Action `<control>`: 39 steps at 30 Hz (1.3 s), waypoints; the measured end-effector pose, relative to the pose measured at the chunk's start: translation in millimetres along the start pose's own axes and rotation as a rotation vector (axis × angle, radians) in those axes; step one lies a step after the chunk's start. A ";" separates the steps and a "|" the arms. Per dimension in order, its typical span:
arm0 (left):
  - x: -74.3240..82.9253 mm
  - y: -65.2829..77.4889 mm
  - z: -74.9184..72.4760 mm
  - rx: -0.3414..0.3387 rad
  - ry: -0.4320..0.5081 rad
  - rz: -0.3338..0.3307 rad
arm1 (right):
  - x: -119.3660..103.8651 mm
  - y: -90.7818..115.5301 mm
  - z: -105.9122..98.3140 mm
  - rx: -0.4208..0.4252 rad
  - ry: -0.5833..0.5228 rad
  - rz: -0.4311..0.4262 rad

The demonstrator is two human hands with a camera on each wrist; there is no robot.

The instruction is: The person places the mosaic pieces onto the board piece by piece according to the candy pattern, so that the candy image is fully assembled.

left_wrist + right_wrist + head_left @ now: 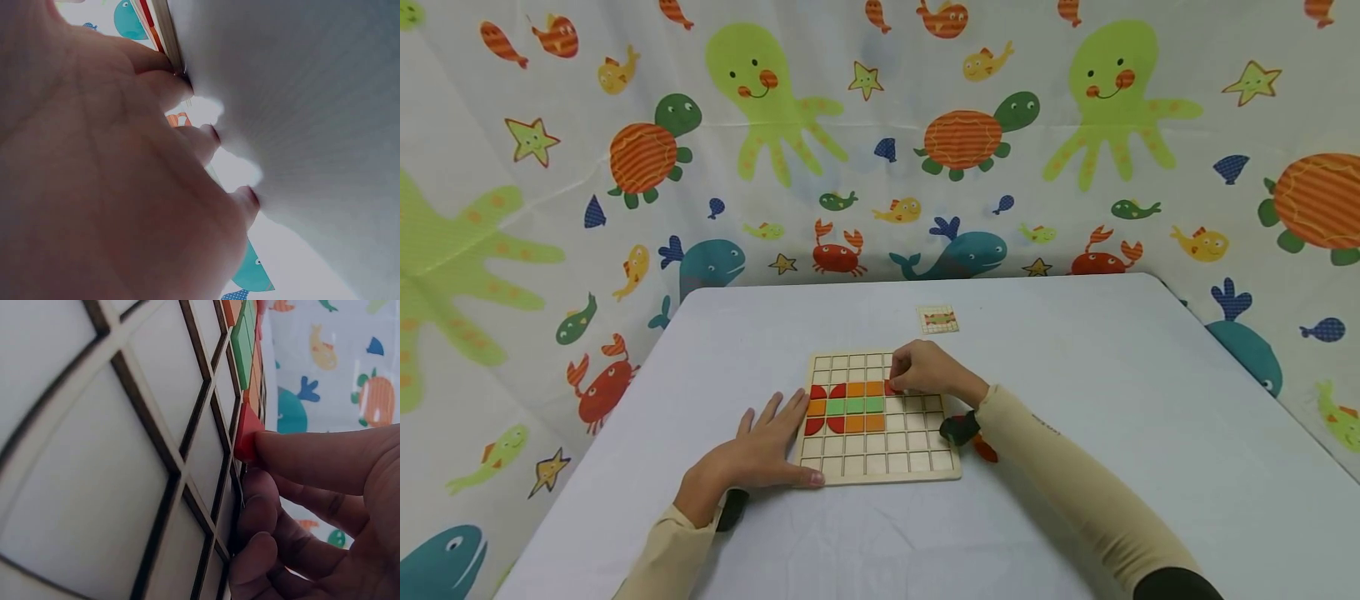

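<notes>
A wooden grid board (pixel 917 462) lies flat on the table. My left hand (pixel 760 454) rests at its left side, fingers spread and thumb on the near left corner. Between thumb and fingers my right hand (pixel 932 369) pinches a red tile (pixel 248 434) at the board, right of the upper orange tiles. Whether that tile sits fully in its square cannot be told. Three green tiles (pixel 854 406) form a middle row, with orange tiles (pixel 854 423) above and below. Rounded red tiles (pixel 817 392) fill squares at the left.
Beyond the board lies a small card (pixel 938 319) with a gridded picture in red, orange and green. Orange-red pieces (pixel 985 450) show partly from under the right forearm. A white cloth (pixel 1112 375) covers the table, and a sea-animal curtain (pixel 865 117) hangs behind it.
</notes>
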State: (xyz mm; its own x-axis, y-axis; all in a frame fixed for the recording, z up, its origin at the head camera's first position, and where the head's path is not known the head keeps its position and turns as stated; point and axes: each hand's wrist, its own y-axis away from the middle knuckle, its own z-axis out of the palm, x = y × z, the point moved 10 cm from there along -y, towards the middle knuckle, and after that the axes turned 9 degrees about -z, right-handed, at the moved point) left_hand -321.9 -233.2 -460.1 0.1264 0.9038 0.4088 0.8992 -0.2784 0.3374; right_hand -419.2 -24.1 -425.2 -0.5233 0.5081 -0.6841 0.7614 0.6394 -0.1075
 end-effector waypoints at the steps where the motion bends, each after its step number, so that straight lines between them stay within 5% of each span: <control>1: 0.1 -0.3 -0.1 -0.001 -0.002 -0.001 | 0.1 0.0 0.0 0.001 0.006 -0.002; 10: 2.2 0.6 -0.6 -0.007 -0.008 -0.018 | -1.9 0.2 -0.2 0.014 0.058 0.003; 17: 1.4 -0.1 0.5 -0.007 -0.012 -0.031 | 3.0 7.0 -5.0 0.014 -0.002 0.035; 27: 2.4 0.3 0.5 -0.002 -0.002 -0.024 | 7.0 32.9 -17.3 0.039 -0.208 0.061; 39: -0.2 -0.8 1.3 0.000 -0.015 -0.023 | 9.9 68.3 -28.6 0.020 -0.223 0.047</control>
State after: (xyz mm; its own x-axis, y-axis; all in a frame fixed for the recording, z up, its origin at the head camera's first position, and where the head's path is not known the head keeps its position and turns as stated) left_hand -322.1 -232.7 -461.6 0.1120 0.9149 0.3877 0.9020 -0.2574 0.3467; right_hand -383.3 41.1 -418.7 -0.3916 0.3957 -0.8307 0.7913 0.6055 -0.0846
